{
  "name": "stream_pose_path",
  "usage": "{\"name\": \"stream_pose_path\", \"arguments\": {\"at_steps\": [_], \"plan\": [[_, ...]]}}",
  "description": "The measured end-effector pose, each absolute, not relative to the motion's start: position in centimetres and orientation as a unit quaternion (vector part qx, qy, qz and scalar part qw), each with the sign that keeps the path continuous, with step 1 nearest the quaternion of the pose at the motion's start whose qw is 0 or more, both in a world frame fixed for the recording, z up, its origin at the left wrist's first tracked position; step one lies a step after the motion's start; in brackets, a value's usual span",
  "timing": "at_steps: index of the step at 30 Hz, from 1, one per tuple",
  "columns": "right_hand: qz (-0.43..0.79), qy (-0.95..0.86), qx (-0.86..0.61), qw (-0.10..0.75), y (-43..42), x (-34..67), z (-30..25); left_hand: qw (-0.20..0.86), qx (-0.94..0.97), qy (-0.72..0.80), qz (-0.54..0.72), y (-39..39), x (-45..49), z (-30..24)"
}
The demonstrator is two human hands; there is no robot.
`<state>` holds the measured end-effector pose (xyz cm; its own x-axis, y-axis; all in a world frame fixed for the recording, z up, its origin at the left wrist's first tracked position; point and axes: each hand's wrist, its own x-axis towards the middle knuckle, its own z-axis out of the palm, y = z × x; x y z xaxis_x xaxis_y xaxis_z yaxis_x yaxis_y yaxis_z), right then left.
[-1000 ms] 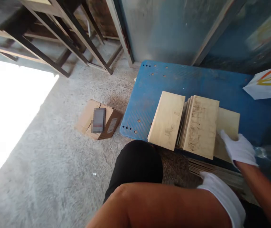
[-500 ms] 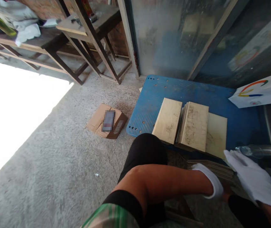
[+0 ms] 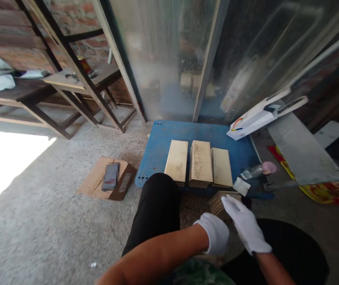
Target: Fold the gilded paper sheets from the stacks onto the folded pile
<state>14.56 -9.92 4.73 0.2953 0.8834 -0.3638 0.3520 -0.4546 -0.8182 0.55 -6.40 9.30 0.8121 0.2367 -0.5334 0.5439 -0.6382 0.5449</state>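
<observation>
Head view: three board piles (image 3: pixel 201 160) top one blue table (image 3: pixel 157 148); left hand (image 3: pixel 215 234) and right hand (image 3: pixel 243 225) near a fourth pile (image 3: pixel 216 202), grips impossible to tell.

My left forearm (image 3: pixel 163 251) angles rightward, its gloved left hand (image 3: pixel 216 233) turned so its fingers are hidden; my gloved right hand (image 3: pixel 243 223) slants, fingers outstretched, near the worktop's (image 3: pixel 154 158) front edge.

Boards (image 3: pixel 201 160): smooth matt wood w/ smudges; 2 gloves (image 3: pixel 244 225): matt cloth; flr (image 3: pixel 47 233): rough conc.
</observation>
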Motion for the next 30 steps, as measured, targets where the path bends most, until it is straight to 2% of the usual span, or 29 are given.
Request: {"name": "stream_pose_path", "arguments": {"at_steps": [4, 9, 11, 15, 20, 30], "plan": [[0.438, -0.442, -0.697, 0.356, -11.8, 13.9, 4.0, 0.350, 0.838, 0.315, -0.276, -8.4, -4.5, 10.5], [0.462, -0.410, -0.708, 0.342, -14.3, 11.5, 2.5, 0.438, 0.787, 0.403, -0.164, -10.2, -9.7, 8.5], [0.466, -0.372, -0.738, 0.316, -15.1, 10.1, 1.8, 0.438, 0.789, 0.417, -0.112, -10.2, -10.5, 7.2], [0.467, -0.347, -0.780, 0.229, -16.1, 8.6, 0.7, 0.406, 0.785, 0.453, -0.122, -9.8, -10.5, 5.2], [0.434, -0.339, -0.797, 0.249, -15.7, 9.4, 0.5, 0.355, 0.815, 0.439, -0.132, -9.8, -10.6, 4.4], [0.396, -0.372, -0.802, 0.248, -14.6, 9.0, -0.1, 0.391, 0.818, 0.407, -0.114, -10.3, -11.0, 6.6]]}}
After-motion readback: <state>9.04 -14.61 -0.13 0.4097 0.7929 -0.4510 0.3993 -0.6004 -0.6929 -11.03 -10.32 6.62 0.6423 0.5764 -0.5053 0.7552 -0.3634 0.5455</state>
